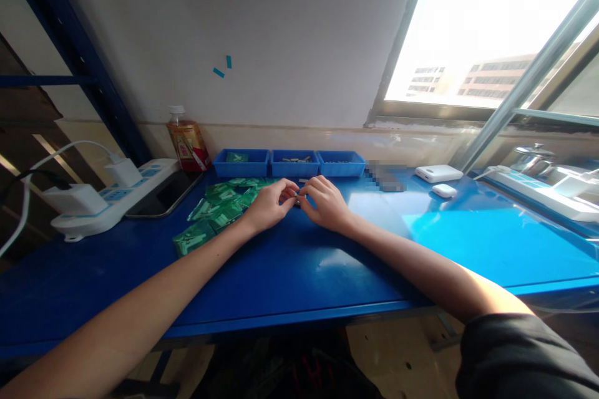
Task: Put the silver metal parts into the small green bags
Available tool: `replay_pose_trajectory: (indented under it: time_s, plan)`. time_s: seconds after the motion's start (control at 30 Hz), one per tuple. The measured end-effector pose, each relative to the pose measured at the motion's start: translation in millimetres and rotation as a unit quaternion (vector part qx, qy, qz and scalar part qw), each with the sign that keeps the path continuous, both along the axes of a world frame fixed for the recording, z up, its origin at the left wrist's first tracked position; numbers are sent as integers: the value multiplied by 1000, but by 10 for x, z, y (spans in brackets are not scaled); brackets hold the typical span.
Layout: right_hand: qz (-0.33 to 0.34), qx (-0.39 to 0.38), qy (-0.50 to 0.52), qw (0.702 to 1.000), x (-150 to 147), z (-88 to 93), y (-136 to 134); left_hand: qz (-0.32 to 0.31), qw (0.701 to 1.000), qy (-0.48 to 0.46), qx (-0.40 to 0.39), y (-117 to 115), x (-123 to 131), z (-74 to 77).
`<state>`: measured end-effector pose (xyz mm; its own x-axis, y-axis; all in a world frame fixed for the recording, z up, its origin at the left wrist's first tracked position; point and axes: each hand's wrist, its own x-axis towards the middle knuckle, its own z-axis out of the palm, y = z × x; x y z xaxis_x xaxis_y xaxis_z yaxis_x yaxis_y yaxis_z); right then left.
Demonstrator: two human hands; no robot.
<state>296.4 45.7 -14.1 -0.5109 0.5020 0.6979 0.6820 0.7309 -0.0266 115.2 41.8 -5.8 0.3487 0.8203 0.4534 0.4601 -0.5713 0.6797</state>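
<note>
My left hand [272, 204] and my right hand [326, 202] meet over the middle of the blue table [299, 268]. Their fingers are pinched together around something too small to make out, with a light speck showing between the fingertips. Beside and behind my left hand lie several green plastic packets [227, 212], spread loosely. Just beyond both hands stand a left blue bin [241, 169] with a green packet inside, a middle blue bin [294, 169] with small light strips, and a right blue bin [342, 169] with small dark pieces.
A bottle [186, 140] with an orange-red label stands at the back left. Nearby are a phone [163, 194] and a white power strip [116, 199] with plugs. A white power bank [438, 173] and a small white case [444, 191] lie right; another power strip [538, 190] is beyond.
</note>
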Motion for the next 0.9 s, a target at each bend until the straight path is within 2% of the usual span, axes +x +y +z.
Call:
replay_pose_trajectory:
  time_s: [0.27, 0.37, 0.47, 0.53, 0.63, 0.67, 0.73, 0.8, 0.9]
  plan:
    - [10, -5, -5, 1000, 31, 25, -51, 15, 998, 63, 8, -29, -7, 77]
    - [18, 5, -26, 999, 19, 33, -75, -5, 998, 65, 0, -41, -5, 88]
    - [10, 26, -37, 999, 56, 130, 23, -5, 998, 68, 5, -23, -9, 61]
    - [-30, 48, -23, 998, 164, 246, 189, 11, 994, 98, 36, 2, -23, 26]
    - [-178, 70, 81, 978, 461, 382, 492, 6, 982, 171, 82, 35, -52, -26]
    - [-220, 64, 99, 968, 575, 390, 568, -2, 977, 192, 88, 42, -60, -38]
    - [-262, 35, 96, 960, 769, 342, 639, -14, 972, 218, 88, 47, -68, -52]
    - [-251, -9, 53, 966, 858, 249, 602, -17, 970, 229, 85, 45, -62, -55]
    - [-176, -55, -1, 983, 747, 153, 435, -12, 970, 229, 84, 36, -37, -48]
